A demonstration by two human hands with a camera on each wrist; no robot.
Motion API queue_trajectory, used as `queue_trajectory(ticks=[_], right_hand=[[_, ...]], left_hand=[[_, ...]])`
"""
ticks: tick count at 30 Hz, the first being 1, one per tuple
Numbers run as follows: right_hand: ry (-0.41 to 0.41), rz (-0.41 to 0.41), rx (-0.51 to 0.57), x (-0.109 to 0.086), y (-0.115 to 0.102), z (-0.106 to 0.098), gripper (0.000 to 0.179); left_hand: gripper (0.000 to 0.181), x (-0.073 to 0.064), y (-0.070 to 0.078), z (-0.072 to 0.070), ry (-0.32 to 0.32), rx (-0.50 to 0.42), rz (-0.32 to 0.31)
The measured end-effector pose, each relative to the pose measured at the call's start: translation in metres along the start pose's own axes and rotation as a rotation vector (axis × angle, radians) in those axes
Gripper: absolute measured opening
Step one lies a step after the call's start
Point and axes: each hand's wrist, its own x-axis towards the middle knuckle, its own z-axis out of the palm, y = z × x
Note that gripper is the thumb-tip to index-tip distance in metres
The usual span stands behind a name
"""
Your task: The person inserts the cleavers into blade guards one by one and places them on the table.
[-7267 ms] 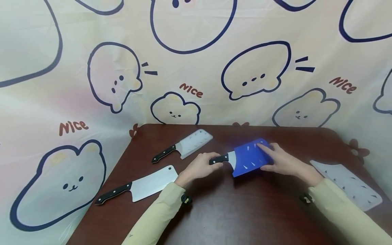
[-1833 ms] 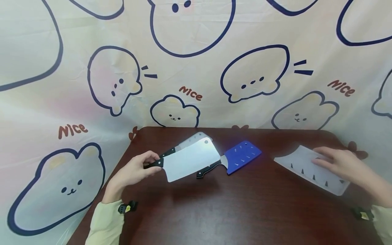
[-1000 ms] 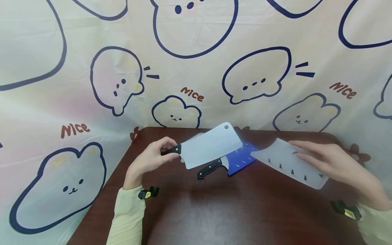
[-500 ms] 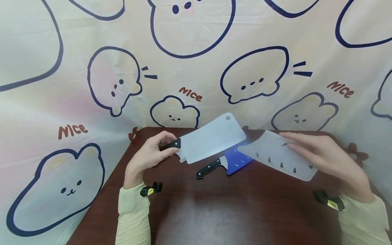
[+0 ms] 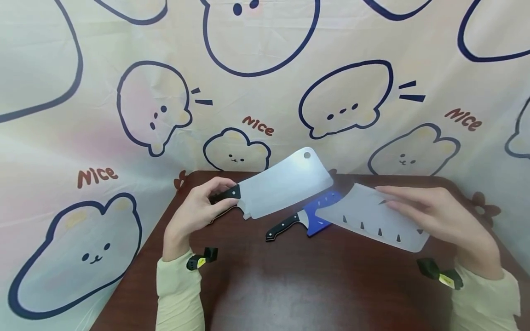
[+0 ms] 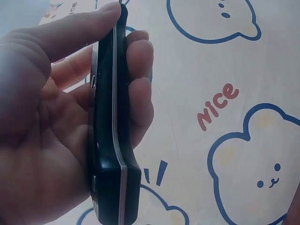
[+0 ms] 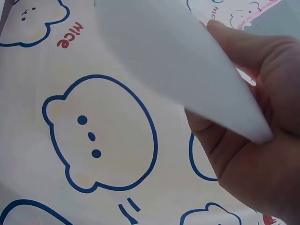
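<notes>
My left hand (image 5: 194, 209) grips the black handle (image 6: 110, 126) of a large cleaver (image 5: 287, 184), its bare blade raised above the table and pointing right. My right hand (image 5: 447, 211) pinches a translucent white blade guard (image 5: 372, 218) with slots along it, between thumb and fingers. The guard's narrow curved end lies close to the cleaver's tip, with a gap between them. In the right wrist view the white guard (image 7: 178, 61) sits in the grasp, blurred at its edges. On the table below lies a second cleaver in a blue guard (image 5: 319, 225).
A third knife (image 5: 247, 215) lies behind the left hand and raised cleaver, mostly hidden. All of this is over a dark brown table (image 5: 314, 285), with a cartoon-printed cloth (image 5: 265, 101) hanging close behind and at both sides.
The sheathed blue cleaver was set down, then the left hand lifted the large cleaver and the right hand took the white guard. Both were brought together over the middle; lately they hardly shift.
</notes>
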Motion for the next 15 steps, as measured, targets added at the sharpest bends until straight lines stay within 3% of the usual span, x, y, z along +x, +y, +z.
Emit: queue_trajectory(ticks=[10,15], right_hand=[[-0.011,0.035,0.028,-0.003,-0.0088,-0.0023,0.052],[0.019,-0.076,0.049,-0.0032,-0.0047,-0.0076,0.057]], left_hand=[[0.031,-0.0007,0.0065,0.0032,-0.037,0.007,0.022],[0.032,-0.0045,0.0097,0.0012,-0.042,-0.004,0.031]])
